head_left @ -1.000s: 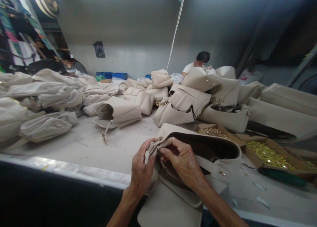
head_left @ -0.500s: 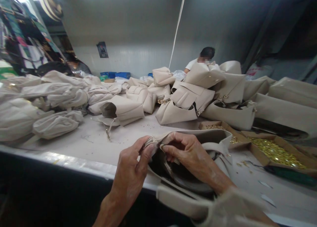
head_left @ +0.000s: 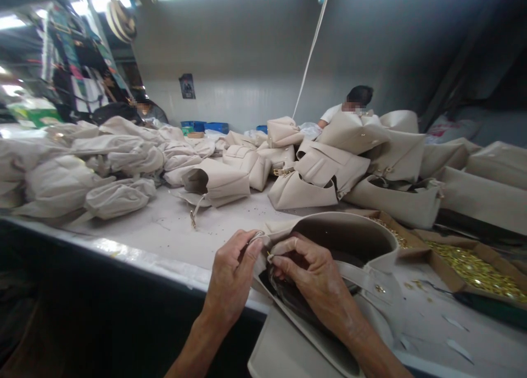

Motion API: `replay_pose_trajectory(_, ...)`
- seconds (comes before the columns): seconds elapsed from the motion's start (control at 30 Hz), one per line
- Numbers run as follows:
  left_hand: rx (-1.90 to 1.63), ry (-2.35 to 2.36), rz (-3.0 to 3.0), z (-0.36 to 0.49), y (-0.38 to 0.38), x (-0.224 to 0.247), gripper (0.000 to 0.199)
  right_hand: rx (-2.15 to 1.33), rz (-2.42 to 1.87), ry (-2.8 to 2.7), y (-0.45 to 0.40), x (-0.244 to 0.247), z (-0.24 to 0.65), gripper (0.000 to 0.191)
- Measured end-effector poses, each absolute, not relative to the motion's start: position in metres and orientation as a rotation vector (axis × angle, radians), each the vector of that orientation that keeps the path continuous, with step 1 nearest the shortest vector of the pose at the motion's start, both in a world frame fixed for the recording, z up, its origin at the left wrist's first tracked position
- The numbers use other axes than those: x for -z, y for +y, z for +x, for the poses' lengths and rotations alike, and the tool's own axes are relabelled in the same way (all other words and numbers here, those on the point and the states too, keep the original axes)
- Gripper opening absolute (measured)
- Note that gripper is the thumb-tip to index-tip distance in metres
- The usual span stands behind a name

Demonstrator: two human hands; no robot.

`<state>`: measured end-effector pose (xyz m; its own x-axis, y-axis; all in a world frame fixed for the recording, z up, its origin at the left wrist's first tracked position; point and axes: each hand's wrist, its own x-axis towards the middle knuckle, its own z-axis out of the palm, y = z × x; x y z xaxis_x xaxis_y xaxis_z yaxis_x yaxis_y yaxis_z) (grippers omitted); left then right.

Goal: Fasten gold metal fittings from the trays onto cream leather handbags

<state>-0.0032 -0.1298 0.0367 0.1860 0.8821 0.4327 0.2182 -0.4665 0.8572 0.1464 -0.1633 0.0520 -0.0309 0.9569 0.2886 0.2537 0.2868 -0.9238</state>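
A cream handbag (head_left: 391,246) lies open at the table's front edge, its dark inside showing. My left hand (head_left: 234,268) pinches the bag's edge at its left end between thumb and fingers. Close beside it, my right hand (head_left: 307,265) reaches over the opening, thumb and forefinger closed on a small tab with a bit of gold-coloured metal at its tip. Whether that tab is part of the bag's strap I cannot tell. A strap with a gold fitting (head_left: 379,289) crosses the bag to the right of my right hand. The bag's lower part hangs toward me.
Cream handbags (head_left: 304,188) are piled across the table's back and right. Bundled soft cream pieces (head_left: 119,198) lie at left. Cardboard trays hold gold fittings (head_left: 473,268) at right, near a dark green-handled tool (head_left: 489,306). Two people sit beyond the piles.
My view has shifted, so the scene sits farther right. The bag's mouth now gapes wider behind my right hand, and gold metal shows at its fingertips. Both hands keep their pinch.
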Motion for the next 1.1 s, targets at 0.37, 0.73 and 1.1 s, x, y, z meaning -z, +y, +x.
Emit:
replay_pose_trajectory(0.37,-1.293,0.976,1.76,-0.004,-0.128,-0.034,0.022,-0.631,-1.231,-1.583,-0.157,-0.051,0.142,0.009)
replay_pose_trajectory(0.73,-1.268,0.979,1.756,-0.003,-0.131,-0.036,0.023,-0.54,-1.339,-1.539,-0.16,-0.052,0.135,0.01)
replay_pose_trajectory(1.1,-1.246,1.005,1.776,-0.001,-0.132,-0.035,0.023,-0.644,-1.44,-1.439,-0.157,-0.057,0.137,0.02)
